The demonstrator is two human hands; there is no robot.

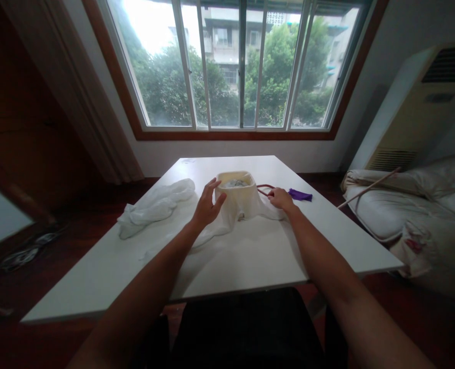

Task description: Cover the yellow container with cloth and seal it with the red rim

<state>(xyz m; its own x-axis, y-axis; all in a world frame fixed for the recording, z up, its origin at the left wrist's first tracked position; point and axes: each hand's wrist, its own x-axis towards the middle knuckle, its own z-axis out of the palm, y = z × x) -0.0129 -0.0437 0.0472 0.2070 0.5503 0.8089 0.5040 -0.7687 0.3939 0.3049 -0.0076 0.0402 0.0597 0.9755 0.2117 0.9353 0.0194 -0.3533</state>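
Note:
A cream-coloured, open-topped container (pixel 236 193) stands on the white table, with crumpled whitish material (pixel 234 183) visible inside. Thin white plastic or cloth (pixel 221 223) drapes around its base and spreads over the tabletop. My left hand (pixel 208 205) is at the container's left side, thumb and fingers apart; whether it touches the rim I cannot tell. To the right of the container, my right hand (pixel 280 198) has its fingers closed on a thin, curved reddish-brown cord-like piece (pixel 264 186). Just beyond that hand lies a small purple cloth or pouch (pixel 300 195).
A crumpled translucent white plastic bag (pixel 156 205) lies on the left of the table (pixel 96 271). A pale sofa (pixel 396 205) with a long thin stick (pixel 369 188) stands at the right, near a floor-standing air conditioner (pixel 408 107). Ahead is a wide window (pixel 238 77).

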